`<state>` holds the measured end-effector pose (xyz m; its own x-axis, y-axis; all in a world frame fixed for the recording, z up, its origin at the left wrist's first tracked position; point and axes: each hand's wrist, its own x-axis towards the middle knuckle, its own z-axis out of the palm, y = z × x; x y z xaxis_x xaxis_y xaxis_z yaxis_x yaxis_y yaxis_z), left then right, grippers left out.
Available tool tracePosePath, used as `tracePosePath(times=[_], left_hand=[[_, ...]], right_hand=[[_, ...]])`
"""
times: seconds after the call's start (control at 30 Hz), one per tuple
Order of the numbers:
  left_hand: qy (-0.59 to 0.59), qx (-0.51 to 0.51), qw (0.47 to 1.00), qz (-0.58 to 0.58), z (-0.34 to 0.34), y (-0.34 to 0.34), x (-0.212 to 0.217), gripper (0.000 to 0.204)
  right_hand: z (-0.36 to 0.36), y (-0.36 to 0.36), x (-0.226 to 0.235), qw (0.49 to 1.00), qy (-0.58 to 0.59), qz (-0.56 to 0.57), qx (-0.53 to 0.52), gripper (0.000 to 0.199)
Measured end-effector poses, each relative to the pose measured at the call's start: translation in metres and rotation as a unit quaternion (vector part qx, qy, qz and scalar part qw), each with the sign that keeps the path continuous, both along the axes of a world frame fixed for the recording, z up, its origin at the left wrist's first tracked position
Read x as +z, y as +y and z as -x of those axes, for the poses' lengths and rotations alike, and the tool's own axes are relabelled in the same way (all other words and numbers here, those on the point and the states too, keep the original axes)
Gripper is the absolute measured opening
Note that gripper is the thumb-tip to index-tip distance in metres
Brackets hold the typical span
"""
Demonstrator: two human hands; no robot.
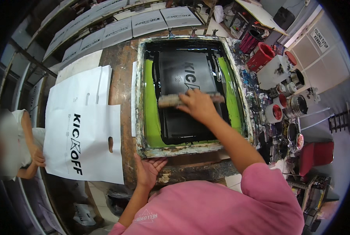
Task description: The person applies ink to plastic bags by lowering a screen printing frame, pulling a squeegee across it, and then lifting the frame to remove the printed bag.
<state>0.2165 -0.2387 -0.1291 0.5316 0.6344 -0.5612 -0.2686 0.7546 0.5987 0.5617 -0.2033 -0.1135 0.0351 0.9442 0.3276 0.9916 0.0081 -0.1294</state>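
Observation:
My right hand [196, 105] grips the wooden handle of a squeegee [171, 100], which lies crosswise over a silkscreen's mesh [186, 123] covered with black ink. Green strips line the mesh's left and right sides, and dark lettering shows in its upper half. The screen's worn, paint-stained frame [182, 151] lies on the brown table. At its near left corner is my left hand [148, 169], palm up with fingers stretched out and thumb apart, touching or just beneath the near edge; which one I cannot tell. White sheet edges [134, 98] stick out left of the frame.
White printed bags [85, 145] with oval handle holes lie at left, where a co-worker's hand [36, 154] holds one edge. Printed bags [147, 23] fill racks behind. Ink tubs, cans and a red bucket [261, 56] crowd the right. A red chair [317, 154] stands beyond.

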Motion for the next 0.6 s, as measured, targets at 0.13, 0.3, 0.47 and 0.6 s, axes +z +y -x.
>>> tracePosePath(times=[0.13,0.3,0.47,0.6], left_hand=[[-0.035,0.004,0.999,-0.005,0.001,-0.003,-0.005,0.106],[-0.059,0.004,0.997,-0.045,-0.004,0.003,-0.017,0.110],[-0.068,0.008,0.996,-0.058,-0.007,0.002,-0.017,0.108],[-0.053,0.027,0.996,-0.065,-0.008,-0.003,-0.005,0.104]], right_hand=[[0.053,-0.085,0.018,0.999,0.033,0.010,0.014,0.046],[0.073,-0.110,0.045,0.990,0.047,0.136,-0.012,0.040],[0.067,-0.105,0.052,0.996,0.026,0.089,-0.011,0.042],[0.085,-0.124,0.050,0.998,-0.014,0.046,-0.033,0.040]])
